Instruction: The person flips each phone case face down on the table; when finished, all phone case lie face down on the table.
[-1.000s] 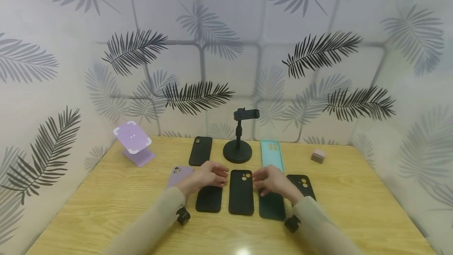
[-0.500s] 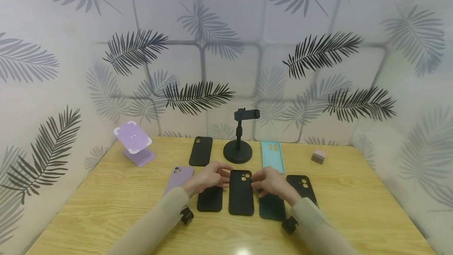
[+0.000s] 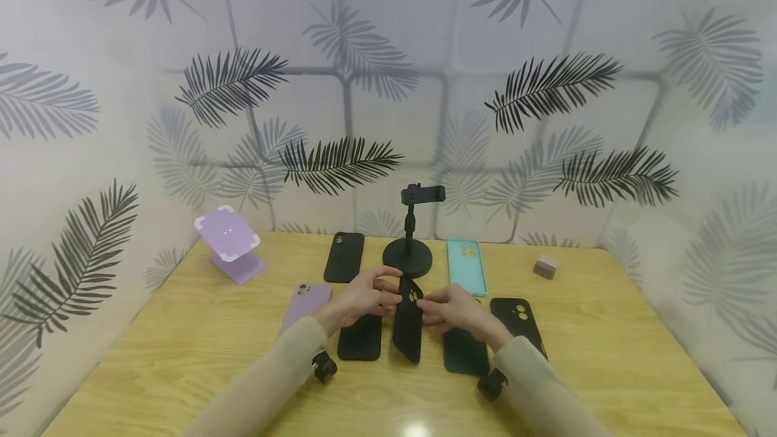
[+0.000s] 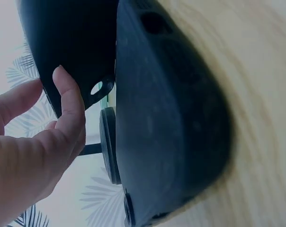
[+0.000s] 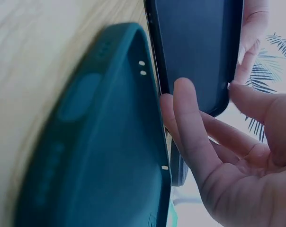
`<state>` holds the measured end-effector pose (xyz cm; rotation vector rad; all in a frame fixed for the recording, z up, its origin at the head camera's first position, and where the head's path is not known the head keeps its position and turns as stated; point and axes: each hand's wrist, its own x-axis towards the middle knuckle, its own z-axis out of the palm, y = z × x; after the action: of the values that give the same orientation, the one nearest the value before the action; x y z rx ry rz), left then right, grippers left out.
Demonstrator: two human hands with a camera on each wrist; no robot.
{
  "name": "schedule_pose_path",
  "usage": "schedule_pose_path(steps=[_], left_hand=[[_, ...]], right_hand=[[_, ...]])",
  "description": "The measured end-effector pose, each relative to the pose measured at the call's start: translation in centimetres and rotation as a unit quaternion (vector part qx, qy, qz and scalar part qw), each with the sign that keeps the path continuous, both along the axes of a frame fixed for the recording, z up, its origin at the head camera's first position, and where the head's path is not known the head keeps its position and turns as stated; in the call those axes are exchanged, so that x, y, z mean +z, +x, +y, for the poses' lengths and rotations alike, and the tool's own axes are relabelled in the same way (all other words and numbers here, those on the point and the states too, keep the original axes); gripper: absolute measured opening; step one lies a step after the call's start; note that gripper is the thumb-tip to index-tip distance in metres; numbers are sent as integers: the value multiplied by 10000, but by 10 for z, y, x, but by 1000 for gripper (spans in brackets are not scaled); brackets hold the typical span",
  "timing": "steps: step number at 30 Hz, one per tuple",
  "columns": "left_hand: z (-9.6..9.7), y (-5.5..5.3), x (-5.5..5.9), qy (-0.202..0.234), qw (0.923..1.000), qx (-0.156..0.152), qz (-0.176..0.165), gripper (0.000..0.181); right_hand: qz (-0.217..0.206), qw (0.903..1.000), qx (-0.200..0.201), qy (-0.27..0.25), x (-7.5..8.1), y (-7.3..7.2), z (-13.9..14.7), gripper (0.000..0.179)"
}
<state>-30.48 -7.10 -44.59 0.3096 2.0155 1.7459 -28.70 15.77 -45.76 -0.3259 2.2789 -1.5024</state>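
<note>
A black phone case point(image 3: 409, 326) is tilted up onto its long side in the middle of the table. My left hand point(image 3: 366, 297) holds its raised top edge, with thumb and fingers around it in the left wrist view. The round camera cutout shows close to those fingertips. On the other side, my right hand point(image 3: 454, 310) grips the case near the cutout, thumb at its edge and fingers point(image 5: 186, 97) over its hollow inside. Below my left hand lies another black case point(image 3: 359, 340). Under my right hand lies a dark green case point(image 5: 119, 142), hollow side up.
A black phone stand point(image 3: 408, 255) stands behind the case. Also around are a third black case point(image 3: 344, 258), a purple case point(image 3: 306, 305), a turquoise case point(image 3: 467, 268), a black case at right point(image 3: 520, 322), a purple stand point(image 3: 231, 238) and a small pinkish block point(image 3: 545, 266).
The middle black case lay flat between my hands and is now tilted up on its side. My hands have closed in from both sides and taken hold of it.
</note>
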Motion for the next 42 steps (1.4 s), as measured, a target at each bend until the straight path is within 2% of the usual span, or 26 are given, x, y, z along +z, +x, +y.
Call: schedule_pose_path(steps=[6, 11, 18, 25, 35, 38, 42], left_hand=[[3, 1, -1, 457, 9982, -96, -378, 62], [7, 2, -5, 631, 9967, -164, -490, 57], [7, 3, -9, 424, 9971, -434, -470, 54], [5, 3, -10, 163, 9960, -628, -614, 57], [4, 2, -5, -251, 9968, -673, -349, 46], [2, 3, -3, -300, 9968, -664, -332, 47], [0, 3, -1, -260, 9968, -670, -347, 49]], right_hand=[[-335, 9986, -45, -410, 0, 1, -2, 67], [-459, 9961, -124, -742, 0, 3, -7, 79], [-463, 9937, -308, -977, -2, 4, -9, 75], [-408, 9898, -469, -1279, -2, 3, -2, 74], [-27, 9940, -590, -921, -6, 5, 10, 63], [109, 9958, -534, -729, -7, 6, 10, 64], [242, 9966, -654, -430, -7, 6, 7, 63]])
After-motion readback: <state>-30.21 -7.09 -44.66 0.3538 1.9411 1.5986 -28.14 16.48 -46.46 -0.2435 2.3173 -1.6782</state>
